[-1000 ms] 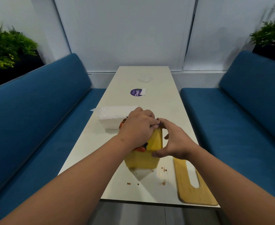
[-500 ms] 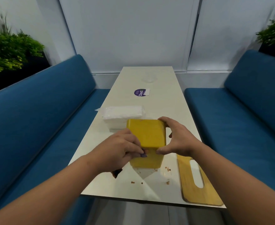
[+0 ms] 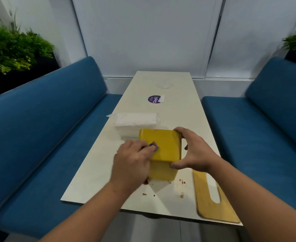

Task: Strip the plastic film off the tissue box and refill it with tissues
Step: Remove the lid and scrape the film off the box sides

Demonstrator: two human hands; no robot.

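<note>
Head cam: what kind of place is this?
Likely a cafe or office booth: a long pale table between two blue cushioned benches, potted greenery behind the backrests, and a round branded sticker on the tabletop.

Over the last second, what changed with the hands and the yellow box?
The left hand slid from the top of the yellow box down its left side, baring the top face. The right hand keeps gripping the right edge. The tissue pack and wooden lid stayed put.
</note>
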